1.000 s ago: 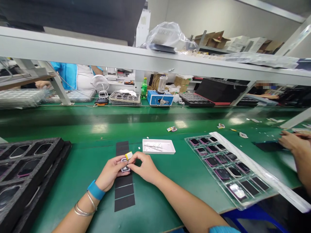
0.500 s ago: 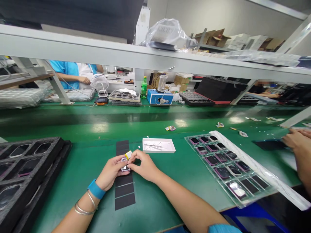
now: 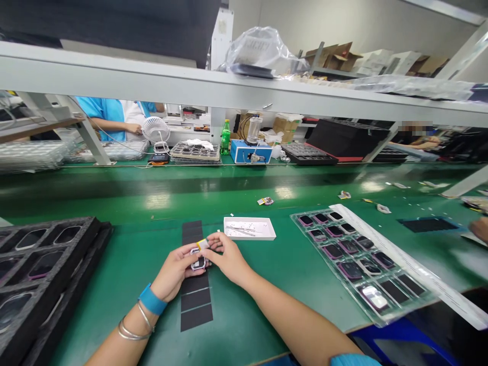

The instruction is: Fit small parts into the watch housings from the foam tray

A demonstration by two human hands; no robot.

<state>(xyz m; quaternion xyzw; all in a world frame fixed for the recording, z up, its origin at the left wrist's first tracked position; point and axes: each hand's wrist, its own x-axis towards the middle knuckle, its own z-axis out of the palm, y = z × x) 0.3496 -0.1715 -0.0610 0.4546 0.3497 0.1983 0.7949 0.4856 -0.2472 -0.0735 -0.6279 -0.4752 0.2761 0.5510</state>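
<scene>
My left hand (image 3: 176,265) is closed round an open smartwatch case (image 3: 199,263) with bare inner parts facing up. A small silver battery (image 3: 203,244) with a yellow edge sticks out at the top of the case. My right hand (image 3: 230,260) has its thumb and fingers at the battery's right end, closed on it. Under the hands runs a strip of black rectangular pieces (image 3: 195,300) on the green mat. Beyond them lies a shallow white box (image 3: 267,234) holding tweezers (image 3: 240,230) and tiny bits.
A black foam tray (image 3: 91,254) with watch cases stands left. To the right, a clear plastic tray (image 3: 343,292) holds several watch parts beside a long white strip (image 3: 415,269). Another open watch with battery (image 3: 266,201) lies beyond the box. A co-worker's hand (image 3: 479,227) shows far right.
My right fingers have shifted up from the case to the battery, which has tilted flatter. The inside of the case shows darker now. The co-worker's hands at right have drawn back.
</scene>
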